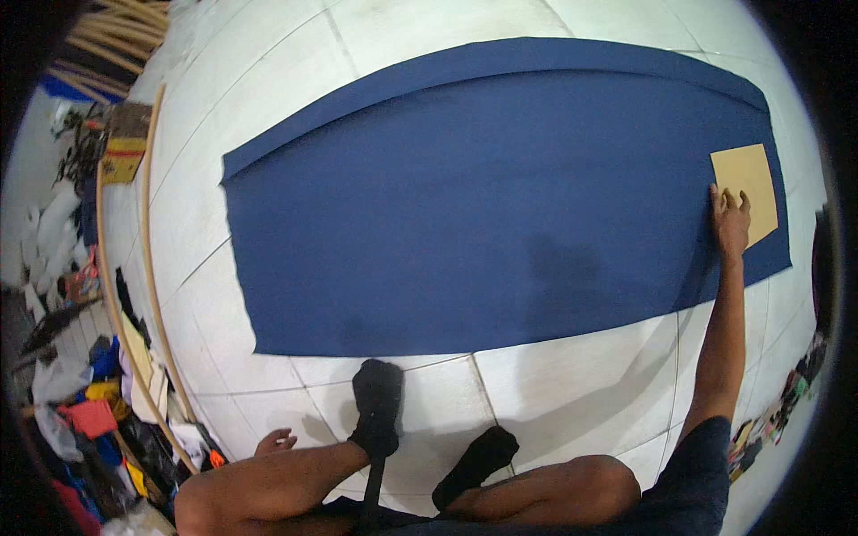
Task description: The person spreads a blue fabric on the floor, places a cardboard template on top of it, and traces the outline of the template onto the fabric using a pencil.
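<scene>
A large sheet of dark blue fabric (483, 214) lies spread on the floor in front of me, its far edge folded over in a long strip. On its right end rests a tan, card-like piece (760, 183) with straight edges and a slanted lower side. My right hand (732, 221) reaches over the card's left edge, fingers apart and pressing down on it. The thumb side lies at that edge, against the blue fabric. Partly hidden behind my left leg, my left hand (277, 441) shows loosely bent fingers with nothing visible in them.
White tiles (420, 402) surround the fabric. My dark-socked feet (377, 397) are near its front edge. At left, long wooden poles (150, 259) border a heap of coloured cloth and bags (98, 411). A yellow and red box (123, 161) sits farther back.
</scene>
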Tool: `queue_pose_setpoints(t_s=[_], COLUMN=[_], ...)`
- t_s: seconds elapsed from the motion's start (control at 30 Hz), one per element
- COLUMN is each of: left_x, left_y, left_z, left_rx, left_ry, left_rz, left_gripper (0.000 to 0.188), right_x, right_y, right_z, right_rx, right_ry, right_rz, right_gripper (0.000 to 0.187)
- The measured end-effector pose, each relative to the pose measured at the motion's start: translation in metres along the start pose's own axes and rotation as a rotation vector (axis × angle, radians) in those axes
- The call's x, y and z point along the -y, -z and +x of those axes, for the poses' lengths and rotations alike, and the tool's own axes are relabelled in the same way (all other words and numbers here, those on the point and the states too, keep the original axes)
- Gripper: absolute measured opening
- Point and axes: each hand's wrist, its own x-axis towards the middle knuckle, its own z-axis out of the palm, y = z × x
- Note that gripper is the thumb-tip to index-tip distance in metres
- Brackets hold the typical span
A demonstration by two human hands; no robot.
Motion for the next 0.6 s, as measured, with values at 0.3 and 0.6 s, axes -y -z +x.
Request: queue_pose_setpoints(t_s=[0.3, 0.6], left_x=[-0.035, -0.021], left_y=[0.005, 0.048], left_z=[-0.019, 0.067], left_rx=[-0.095, -0.44], left_ry=[-0.096, -0.447], left_rz=[0.197, 0.126], left_gripper=[0.052, 0.041], right_x=[0.34, 0.392], right_y=[0.066, 0.148], right_z=[-0.209, -0.257], right_rx=[0.045, 0.287], right_ry=[0.698, 0.967], right_rz=[0.652, 0.586], right_gripper=[0.057, 0.061])
